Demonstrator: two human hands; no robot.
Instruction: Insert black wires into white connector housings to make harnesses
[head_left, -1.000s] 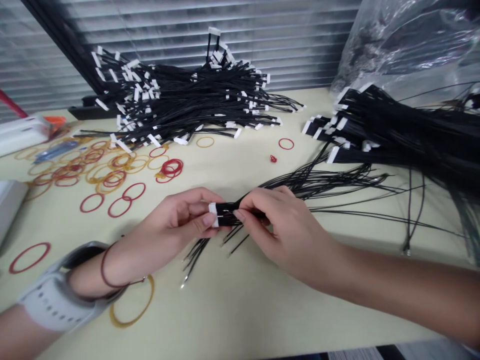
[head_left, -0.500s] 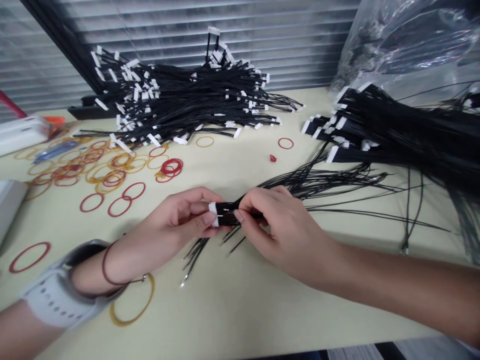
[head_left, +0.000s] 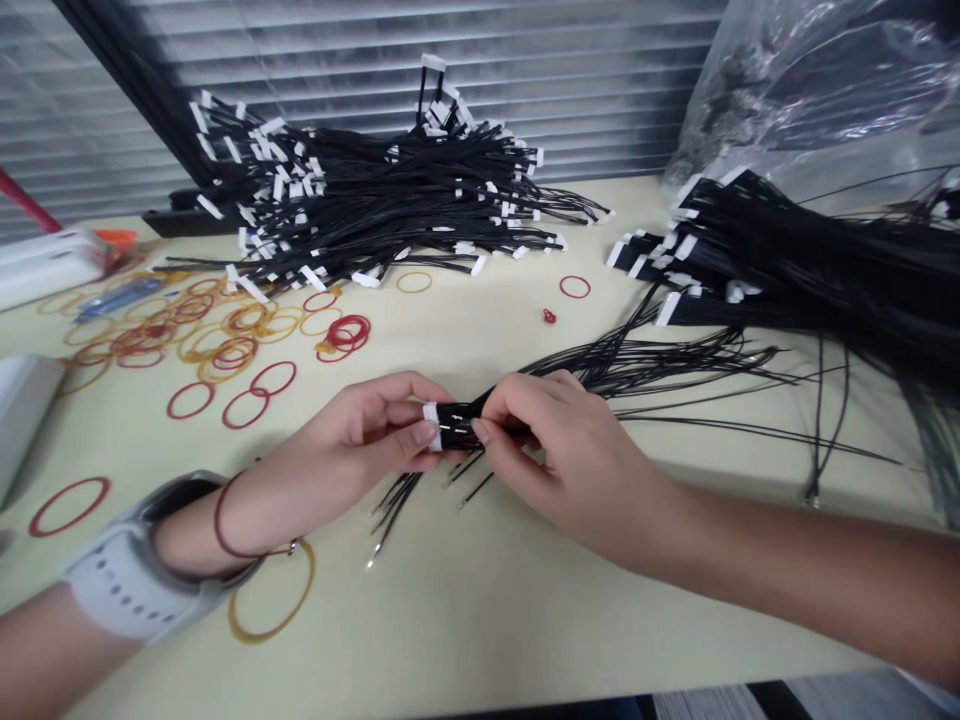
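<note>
My left hand [head_left: 382,430] is closed on the white connector [head_left: 430,414] at the end of a black wire harness, thumb in front and fingers behind. Just right of it, my right hand [head_left: 555,450] pinches thin black wire close to the connector; its fingertips partly hide what they hold. Small bright metal terminals lie over the dark wires between the hands. Loose wire ends with metal tips [head_left: 394,510] hang below the connector. From behind my right hand, long black wires [head_left: 645,360] fan out across the table to the right.
A heap of black harnesses with white connectors [head_left: 375,190] lies at the back. Another thick bundle [head_left: 817,260] is at the right, near a clear plastic bag [head_left: 840,90]. Red and yellow rubber bands [head_left: 225,330] are scattered at the left. A white box [head_left: 30,410] stands at the left edge.
The whole view has shifted slightly, with things appearing a little further right. Both hands keep their hold, and more bright terminal metal shows between them.
</note>
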